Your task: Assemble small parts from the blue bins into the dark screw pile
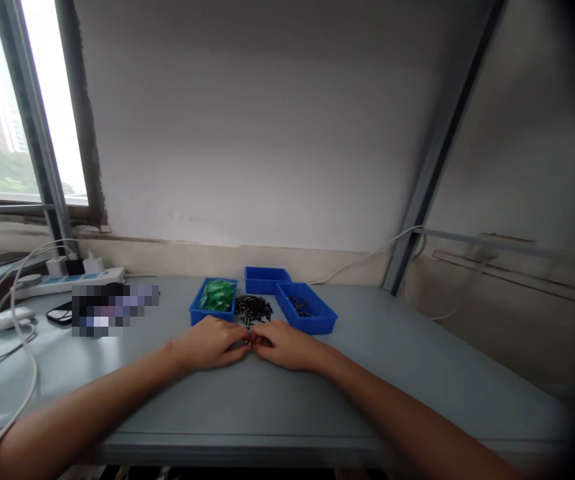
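Note:
My left hand (213,343) and my right hand (286,345) meet fingertip to fingertip just above the table. Both are closed in a pinch around a tiny, shiny metallic piece (248,341), too small to make out its kind. Directly behind my fingers lies a loose pile of small black parts (254,307), which look like screws. A blue bin (198,313) holding green plastic packets (217,295) stands behind my left hand. Behind my right hand, another blue bin (323,323) contains some small dark and shiny metal parts (300,306).
A third blue bin (267,281) stands at the back near the wall. On the left are a white power strip (82,280) with plugs, a black phone-like object (60,314) and a loose white cable (31,353). A grey metal post (420,193) rises at the back right.

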The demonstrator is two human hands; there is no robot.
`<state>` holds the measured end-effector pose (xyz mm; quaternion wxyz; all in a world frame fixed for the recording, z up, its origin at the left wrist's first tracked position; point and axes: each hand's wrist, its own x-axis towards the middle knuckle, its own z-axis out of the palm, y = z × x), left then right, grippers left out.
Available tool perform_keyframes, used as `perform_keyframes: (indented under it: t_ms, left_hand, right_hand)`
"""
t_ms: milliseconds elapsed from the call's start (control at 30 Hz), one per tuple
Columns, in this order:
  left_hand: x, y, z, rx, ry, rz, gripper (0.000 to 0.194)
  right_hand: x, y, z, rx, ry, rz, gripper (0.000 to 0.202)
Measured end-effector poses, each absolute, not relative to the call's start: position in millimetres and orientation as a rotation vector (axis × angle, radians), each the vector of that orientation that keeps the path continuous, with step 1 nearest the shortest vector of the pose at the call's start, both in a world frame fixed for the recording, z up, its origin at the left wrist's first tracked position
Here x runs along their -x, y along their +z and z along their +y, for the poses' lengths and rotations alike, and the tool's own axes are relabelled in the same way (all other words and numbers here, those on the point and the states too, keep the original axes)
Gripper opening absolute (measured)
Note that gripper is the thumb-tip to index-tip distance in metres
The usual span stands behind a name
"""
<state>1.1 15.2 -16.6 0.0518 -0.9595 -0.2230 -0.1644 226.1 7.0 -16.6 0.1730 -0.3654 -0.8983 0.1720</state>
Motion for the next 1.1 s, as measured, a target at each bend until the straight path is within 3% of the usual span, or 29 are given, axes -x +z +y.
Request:
perform_keyframes:
  t_ms: [267, 500, 1100]
  left_hand:
    - [-2.7, -17.0, 14.2, 2.901, -0.357, -0.775, 0.01]
    - [-3.2, -18.8, 13.7, 2.929, -0.332, -0.742, 0.009]
    - [-2.6, -15.2, 12.8, 2.915, -0.446, -0.706, 0.015]
  right_hand:
    - [-226.6, -11.7, 6.1, 1.071, 0.616, -2.469, 0.007]
    - [-221.5, -7.7, -1.8, 1.036, 0.434, -2.538, 0.01]
    - [-223.5, -15.6, 5.5, 1.008, 0.367, -2.606, 0.011]
